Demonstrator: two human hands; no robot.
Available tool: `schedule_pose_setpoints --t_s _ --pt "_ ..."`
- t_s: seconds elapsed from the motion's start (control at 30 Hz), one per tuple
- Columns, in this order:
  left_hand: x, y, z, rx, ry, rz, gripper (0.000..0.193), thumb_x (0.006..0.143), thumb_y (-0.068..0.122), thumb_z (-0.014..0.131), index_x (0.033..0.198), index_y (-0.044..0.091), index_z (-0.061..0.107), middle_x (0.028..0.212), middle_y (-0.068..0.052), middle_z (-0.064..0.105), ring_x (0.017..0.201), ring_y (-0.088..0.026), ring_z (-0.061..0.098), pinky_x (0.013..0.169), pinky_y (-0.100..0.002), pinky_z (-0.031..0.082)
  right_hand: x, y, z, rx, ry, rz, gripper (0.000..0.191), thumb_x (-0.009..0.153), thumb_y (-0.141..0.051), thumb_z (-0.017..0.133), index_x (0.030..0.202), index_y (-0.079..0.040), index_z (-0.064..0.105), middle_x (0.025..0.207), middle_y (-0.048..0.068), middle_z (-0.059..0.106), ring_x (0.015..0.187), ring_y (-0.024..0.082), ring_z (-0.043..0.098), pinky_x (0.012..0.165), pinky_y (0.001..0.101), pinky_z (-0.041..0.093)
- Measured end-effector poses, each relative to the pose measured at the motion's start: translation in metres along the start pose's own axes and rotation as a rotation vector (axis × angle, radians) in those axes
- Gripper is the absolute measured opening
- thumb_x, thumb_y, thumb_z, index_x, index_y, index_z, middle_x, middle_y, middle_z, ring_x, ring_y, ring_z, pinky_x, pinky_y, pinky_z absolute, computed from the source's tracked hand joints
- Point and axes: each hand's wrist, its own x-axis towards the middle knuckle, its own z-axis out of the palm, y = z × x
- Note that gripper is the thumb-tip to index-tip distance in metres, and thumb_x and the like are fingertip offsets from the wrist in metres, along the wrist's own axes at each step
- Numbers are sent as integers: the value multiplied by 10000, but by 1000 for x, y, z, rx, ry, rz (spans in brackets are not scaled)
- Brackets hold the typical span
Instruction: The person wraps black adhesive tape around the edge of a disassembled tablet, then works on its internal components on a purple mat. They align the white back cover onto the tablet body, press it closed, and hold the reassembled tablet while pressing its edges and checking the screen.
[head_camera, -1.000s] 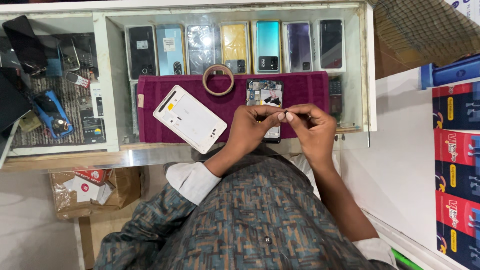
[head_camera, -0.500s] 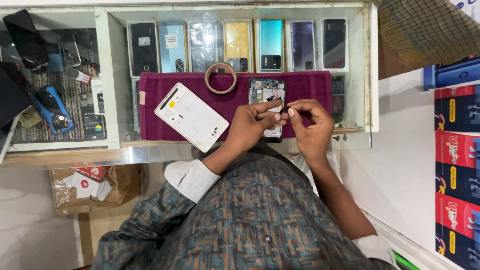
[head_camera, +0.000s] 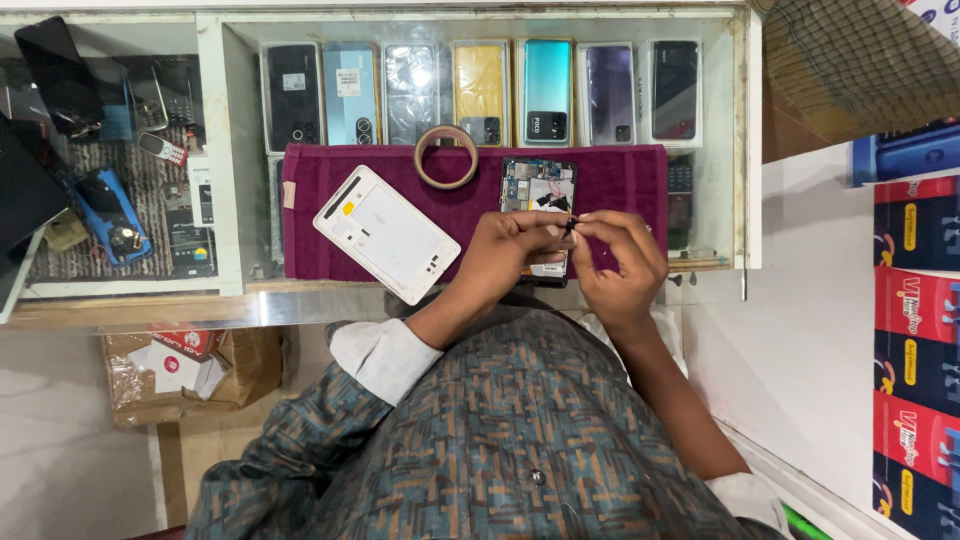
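Over the opened phone (head_camera: 538, 195) lying on the maroon cloth (head_camera: 620, 180) on the glass surface (head_camera: 150, 300), the left hand (head_camera: 505, 255) and right hand (head_camera: 620, 262) together pinch a tiny dark part (head_camera: 570, 225), apparently mid-disassembly work needing fine, steady fingertip control.

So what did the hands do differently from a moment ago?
Hardly anything moved. The left hand and right hand stay together over the opened black phone, pinching a tiny dark part between their fingertips; the fingers only shifted slightly. The white phone back cover, the brown tape ring and the maroon cloth mat lie as before.
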Motion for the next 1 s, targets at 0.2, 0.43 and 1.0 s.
schedule_pose_setpoints --t_s 0.2,0.43,1.0 --pt "-4 2 0 -16 -16 34 273 1029 91 580 1208 -59 722 1071 -125 768 966 -158 743 905 -294 610 3 -1 -2 -45 -19 -95 137 862 45 802 963 0 722 1046 100 719 942 251 717 825 348 576" --pt "-5 2 3 22 -30 87 277 1022 93 612 1233 -55 712 1076 -121 764 963 -148 734 901 -300 611 4 -4 -9 -75 -82 -129 134 861 47 798 963 2 723 1074 100 716 946 252 717 817 349 578" --pt "-4 -1 6 40 -11 190 481 1005 0 631 1471 -27 518 1013 -130 777 909 -119 720 815 -259 579 -14 9 -4 -261 -113 -255 324 882 -87 785 1199 -26 754 1240 167 671 1031 275 719 831 349 605"
